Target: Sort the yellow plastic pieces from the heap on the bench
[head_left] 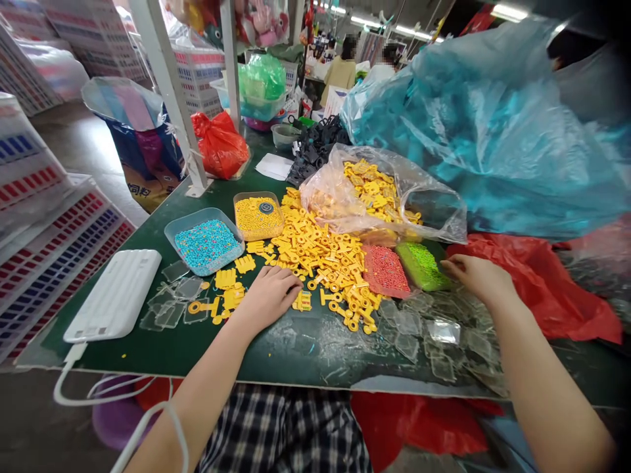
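Note:
My left hand (272, 293) rests on the table with its fingers bent, thumb and fingertips gripping the left edge of a small yellow plastic piece (304, 301) that has rows of coloured beads in it. At the right rim of a tray of green beads (422, 263), my right hand (476, 274) has its fingertips pinched together; whatever is between them is too small to make out. Beside that tray sits a tray of red beads (386, 270). A heap of loose yellow plastic parts (320, 253) spreads between my hands, partly spilling from a clear bag (434, 203).
Left are trays of blue beads (206, 243) and yellow beads (257, 217), and a white power bank (116, 292) with a cable. Clear plastic squares (414, 328) lie near the right forearm. Behind are black parts (320, 144), a big blue bag (493, 131) and a metal post (175, 92).

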A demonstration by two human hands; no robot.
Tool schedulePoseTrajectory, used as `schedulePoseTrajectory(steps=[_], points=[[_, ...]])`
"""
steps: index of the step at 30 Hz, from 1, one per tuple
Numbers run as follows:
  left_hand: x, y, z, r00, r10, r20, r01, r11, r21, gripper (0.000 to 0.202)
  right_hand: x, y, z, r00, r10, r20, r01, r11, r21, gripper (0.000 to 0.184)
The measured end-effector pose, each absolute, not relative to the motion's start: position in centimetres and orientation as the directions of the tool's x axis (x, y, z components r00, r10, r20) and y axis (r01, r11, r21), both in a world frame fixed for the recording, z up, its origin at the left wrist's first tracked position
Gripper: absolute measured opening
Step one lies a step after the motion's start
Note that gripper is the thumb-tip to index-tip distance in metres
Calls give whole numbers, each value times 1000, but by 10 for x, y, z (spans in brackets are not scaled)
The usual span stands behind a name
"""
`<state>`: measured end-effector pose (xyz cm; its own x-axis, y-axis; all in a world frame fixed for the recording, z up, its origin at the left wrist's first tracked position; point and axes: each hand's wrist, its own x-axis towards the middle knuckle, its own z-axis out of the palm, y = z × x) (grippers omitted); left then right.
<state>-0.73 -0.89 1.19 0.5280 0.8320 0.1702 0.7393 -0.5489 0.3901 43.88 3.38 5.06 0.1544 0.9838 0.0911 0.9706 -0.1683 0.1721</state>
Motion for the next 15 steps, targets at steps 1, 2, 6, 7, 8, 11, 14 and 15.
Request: schedulePoseTrajectory(steps=[1, 2, 6, 7, 8, 11, 14, 15], points=[[-7, -8, 11, 525, 834, 172, 738, -546, 397, 22, 441, 36, 49, 120, 990, 80, 977, -132, 167, 17], [-7, -8, 11, 519, 836, 178, 736, -544, 404, 22, 443, 38, 47, 85, 994, 74, 982, -96, 165, 14], [-7, -6, 8, 509, 836, 202, 727, -544, 418, 23, 448, 41, 41, -20, 996, 92, 985, 4, 175, 14], [-7, -5, 7, 509, 836, 204, 726, -545, 420, 23, 450, 40, 40, -39, 994, 103, 984, 20, 176, 17], [-7, -4, 7, 509, 836, 206, 723, -545, 424, 23, 450, 40, 40, -55, 991, 119, 984, 34, 177, 20], [-8, -3, 6, 500, 839, 214, 715, -539, 445, 23, 441, 35, 45, -104, 979, 173, 983, 74, 169, 31], [-8, -3, 6, 495, 840, 221, 709, -537, 457, 24, 415, 30, 54, -226, 962, 151, 972, 212, 101, 34], [-8, -3, 6, 496, 840, 221, 708, -538, 458, 24, 404, 29, 57, -291, 951, 105, 956, 284, 74, 33]])
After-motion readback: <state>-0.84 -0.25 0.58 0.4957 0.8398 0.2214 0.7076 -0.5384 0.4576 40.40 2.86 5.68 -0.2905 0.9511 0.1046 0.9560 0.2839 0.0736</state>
